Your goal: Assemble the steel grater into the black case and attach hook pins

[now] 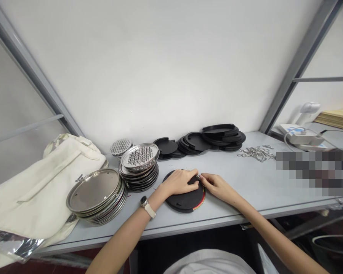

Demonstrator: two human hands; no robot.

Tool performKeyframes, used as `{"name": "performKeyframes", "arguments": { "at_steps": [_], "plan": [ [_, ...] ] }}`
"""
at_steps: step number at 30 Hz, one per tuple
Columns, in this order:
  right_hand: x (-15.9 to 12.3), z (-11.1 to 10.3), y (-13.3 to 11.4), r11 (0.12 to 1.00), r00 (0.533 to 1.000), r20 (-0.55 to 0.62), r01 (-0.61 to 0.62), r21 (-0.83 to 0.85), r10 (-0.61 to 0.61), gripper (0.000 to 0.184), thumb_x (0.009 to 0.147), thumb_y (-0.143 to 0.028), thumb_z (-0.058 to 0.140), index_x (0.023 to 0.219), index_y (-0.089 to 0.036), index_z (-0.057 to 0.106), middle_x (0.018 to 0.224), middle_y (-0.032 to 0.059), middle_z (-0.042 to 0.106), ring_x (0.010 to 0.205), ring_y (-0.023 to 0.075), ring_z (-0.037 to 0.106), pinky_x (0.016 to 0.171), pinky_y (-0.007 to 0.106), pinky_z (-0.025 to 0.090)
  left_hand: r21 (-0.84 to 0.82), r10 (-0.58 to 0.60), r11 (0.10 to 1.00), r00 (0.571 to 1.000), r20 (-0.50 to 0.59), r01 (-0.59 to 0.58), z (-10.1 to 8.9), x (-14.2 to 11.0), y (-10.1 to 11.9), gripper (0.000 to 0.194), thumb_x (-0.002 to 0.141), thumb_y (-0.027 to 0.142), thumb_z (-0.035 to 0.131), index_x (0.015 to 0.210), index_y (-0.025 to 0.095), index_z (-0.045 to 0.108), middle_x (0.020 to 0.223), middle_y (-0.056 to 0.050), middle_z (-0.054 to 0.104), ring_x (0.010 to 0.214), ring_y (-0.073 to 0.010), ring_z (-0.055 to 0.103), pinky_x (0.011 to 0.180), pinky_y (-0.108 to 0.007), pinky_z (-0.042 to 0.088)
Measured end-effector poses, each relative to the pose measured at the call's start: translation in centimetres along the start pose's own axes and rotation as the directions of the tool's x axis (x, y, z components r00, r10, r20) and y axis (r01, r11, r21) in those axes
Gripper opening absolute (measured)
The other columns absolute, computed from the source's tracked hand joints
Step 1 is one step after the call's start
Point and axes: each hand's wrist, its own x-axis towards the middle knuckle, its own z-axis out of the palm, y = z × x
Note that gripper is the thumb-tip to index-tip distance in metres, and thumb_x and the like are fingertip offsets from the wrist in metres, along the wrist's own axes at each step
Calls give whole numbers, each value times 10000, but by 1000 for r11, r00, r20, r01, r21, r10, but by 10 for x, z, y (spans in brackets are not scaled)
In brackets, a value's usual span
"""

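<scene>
A black round disc (181,199) lies on the grey table in front of me, with a red and yellow strip showing along its right edge. My left hand (181,182), with a watch on the wrist, rests on top of the disc and holds it, its thumb and fingers bent toward the right rim. At that rim, my right hand (214,185) pinches a small metal clip (198,177) between thumb and fingertips. The fingers partly cover the clip, so how it sits on the disc cannot be made out.
Left are a stack of round metal plates (95,190), a stack topped by a perforated grater disc (140,156) and a cream cloth bag (42,186). Black rings (198,141) are piled by the wall. Loose metal clips (257,153) lie right, near a white box (297,134).
</scene>
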Motion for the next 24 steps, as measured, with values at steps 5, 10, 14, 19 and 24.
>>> {"name": "performKeyframes", "arguments": {
  "at_steps": [5, 10, 14, 19, 24],
  "plan": [
    [0, 0, 3, 1000, 1000, 18, -2, 4, 2, 357, 908, -414, 310, 650, -190, 415, 574, -34, 416, 554, 114, 382, 532, 232, 319, -11, 13, 1000, 1000, -2, -14, 0, 0, -1, 191, 881, 368, 428, 967, 216, 504, 776, -14, 621, 705, -187, 596, 611, -259, 363],
    [1, 1, 3, 1000, 1000, 19, -6, 12, 6, 352, 906, -406, 315, 648, -189, 417, 577, -32, 423, 557, 115, 382, 529, 229, 310, -10, 34, 999, 999, -19, -35, 1, -1, -2, 202, 885, 367, 419, 985, 215, 507, 770, -10, 617, 693, -183, 591, 601, -258, 356],
    [0, 1, 1, 999, 1000, 23, -10, 34, 9, 350, 906, -411, 317, 657, -189, 423, 582, -34, 413, 564, 116, 378, 533, 231, 309, -2, 52, 999, 998, -36, -52, 3, -1, -3, 211, 886, 370, 416, 996, 212, 503, 761, -8, 617, 679, -183, 588, 592, -260, 351],
    [0, -3, -2, 997, 999, 25, -28, 67, 27, 354, 904, -412, 323, 636, -191, 391, 570, -42, 387, 547, 108, 365, 524, 235, 294, 15, 76, 997, 995, -67, -75, 4, 0, -6, 184, 894, 328, 407, 1021, 221, 486, 765, 7, 624, 690, -181, 601, 600, -261, 360],
    [0, -5, -2, 993, 998, 19, -54, 103, 52, 361, 906, -419, 319, 624, -196, 362, 541, -52, 368, 523, 102, 366, 514, 232, 299, 24, 92, 996, 992, -90, -90, 5, 1, -8, 156, 903, 242, 363, 1018, 221, 467, 809, 5, 637, 738, -181, 616, 637, -263, 378]
  ]
}}
